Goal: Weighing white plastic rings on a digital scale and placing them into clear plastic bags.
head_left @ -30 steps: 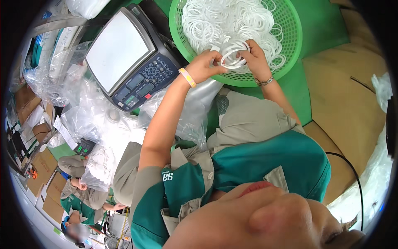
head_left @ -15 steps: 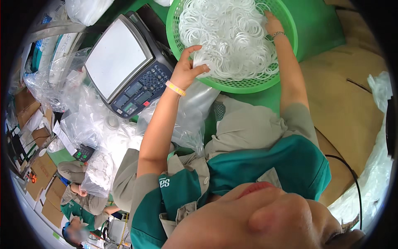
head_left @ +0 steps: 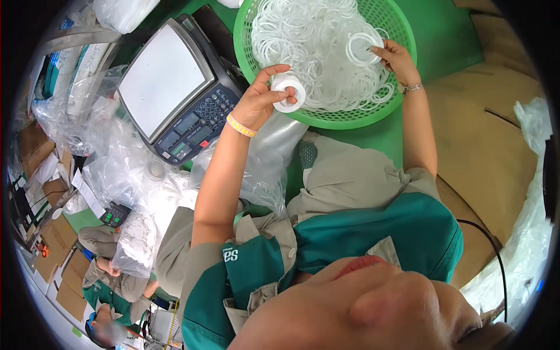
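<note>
A green perforated plastic basket (head_left: 326,123) holds a loose heap of thin white plastic rings (head_left: 315,46). At its near left rim, my left hand (head_left: 256,100) is closed on a stack of white rings (head_left: 283,84), with a fingertip showing through the hole. Over the right side of the heap, my right hand (head_left: 399,63) pinches some white rings (head_left: 350,51) by their edge. How many rings each hand has is too fine to tell. A gap lies between the two hands.
Left of the basket stands a dark digital scale (head_left: 163,76) with a white platform. Clear plastic bags (head_left: 116,175) lie beside and below it. Brown cardboard (head_left: 478,128) covers the floor at right, with a black cable (head_left: 496,245). Another person (head_left: 111,291) sits at lower left, holding a bag.
My right hand has come out of the heap's far right edge, toward me, with rings in its fingers. My left hand has turned its stack so the round face and hole show.
</note>
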`<state>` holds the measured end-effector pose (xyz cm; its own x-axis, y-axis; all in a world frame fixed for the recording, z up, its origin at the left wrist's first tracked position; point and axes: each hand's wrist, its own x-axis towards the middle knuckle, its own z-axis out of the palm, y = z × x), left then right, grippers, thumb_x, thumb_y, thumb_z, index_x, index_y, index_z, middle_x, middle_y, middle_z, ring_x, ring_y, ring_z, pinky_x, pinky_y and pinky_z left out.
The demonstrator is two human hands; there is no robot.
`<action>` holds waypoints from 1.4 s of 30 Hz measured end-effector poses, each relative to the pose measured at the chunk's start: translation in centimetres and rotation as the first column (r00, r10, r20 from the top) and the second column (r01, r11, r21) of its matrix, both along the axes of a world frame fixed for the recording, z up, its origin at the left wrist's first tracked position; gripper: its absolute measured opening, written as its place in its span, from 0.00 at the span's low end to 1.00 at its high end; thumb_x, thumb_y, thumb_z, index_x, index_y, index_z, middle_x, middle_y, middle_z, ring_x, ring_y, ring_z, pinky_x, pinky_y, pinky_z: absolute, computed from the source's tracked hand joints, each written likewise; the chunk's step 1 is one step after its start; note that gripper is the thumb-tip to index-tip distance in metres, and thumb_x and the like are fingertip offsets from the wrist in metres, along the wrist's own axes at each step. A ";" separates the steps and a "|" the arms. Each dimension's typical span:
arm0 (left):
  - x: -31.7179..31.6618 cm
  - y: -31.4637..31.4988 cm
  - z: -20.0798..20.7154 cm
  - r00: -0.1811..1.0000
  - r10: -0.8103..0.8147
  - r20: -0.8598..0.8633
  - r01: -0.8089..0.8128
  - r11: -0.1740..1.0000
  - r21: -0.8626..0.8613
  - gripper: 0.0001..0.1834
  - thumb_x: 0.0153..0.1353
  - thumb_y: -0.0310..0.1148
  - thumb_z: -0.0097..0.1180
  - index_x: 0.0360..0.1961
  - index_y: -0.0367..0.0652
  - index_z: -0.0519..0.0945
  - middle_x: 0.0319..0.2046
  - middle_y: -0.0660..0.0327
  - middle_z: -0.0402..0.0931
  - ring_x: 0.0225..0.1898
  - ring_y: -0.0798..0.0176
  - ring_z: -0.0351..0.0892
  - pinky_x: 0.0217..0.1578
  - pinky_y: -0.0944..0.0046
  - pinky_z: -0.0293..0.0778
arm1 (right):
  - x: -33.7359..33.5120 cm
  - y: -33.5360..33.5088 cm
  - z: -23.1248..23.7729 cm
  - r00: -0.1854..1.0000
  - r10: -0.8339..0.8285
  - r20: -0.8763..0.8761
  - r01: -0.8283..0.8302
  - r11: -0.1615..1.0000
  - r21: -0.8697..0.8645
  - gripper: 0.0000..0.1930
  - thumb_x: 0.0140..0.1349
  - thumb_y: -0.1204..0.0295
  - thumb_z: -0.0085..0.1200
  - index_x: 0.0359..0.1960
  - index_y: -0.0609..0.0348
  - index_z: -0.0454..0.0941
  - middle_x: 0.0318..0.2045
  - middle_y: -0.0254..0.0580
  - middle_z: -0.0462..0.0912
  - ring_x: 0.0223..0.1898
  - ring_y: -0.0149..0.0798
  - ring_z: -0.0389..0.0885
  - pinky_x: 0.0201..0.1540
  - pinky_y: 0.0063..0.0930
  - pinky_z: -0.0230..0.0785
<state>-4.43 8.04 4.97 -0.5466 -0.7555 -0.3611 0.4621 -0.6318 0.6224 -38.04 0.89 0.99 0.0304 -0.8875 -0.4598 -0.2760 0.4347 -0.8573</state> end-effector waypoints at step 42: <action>-5.9 2.5 -2.5 0.618 0.350 0.704 0.075 0.866 -0.495 0.07 0.43 0.31 0.60 0.21 0.40 0.76 0.19 0.60 0.69 0.24 0.65 0.67 0.27 0.67 0.64 | 12.1 9.8 2.2 0.923 -0.002 0.384 0.006 1.000 -0.011 0.05 0.55 0.74 0.48 0.31 0.63 0.71 0.22 0.31 0.74 0.21 0.22 0.73 0.25 0.13 0.66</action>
